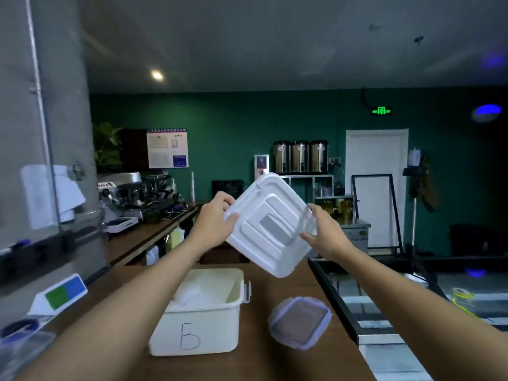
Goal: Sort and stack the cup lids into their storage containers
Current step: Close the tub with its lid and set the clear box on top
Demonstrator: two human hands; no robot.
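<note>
Nearest, on the counter (261, 361), stands an open white bin (198, 325) with blurred pale contents. Above it, the left hand (217, 218) grips one corner of a white cover (270, 224), held tilted in the air. A clear lid (301, 323) lies right of the bin. The right hand (327, 232) grips the cover's opposite corner.

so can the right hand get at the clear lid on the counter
Probably yes once freed: the right hand grips the white bin lid, but the clear lid lies uncovered below it.
</note>
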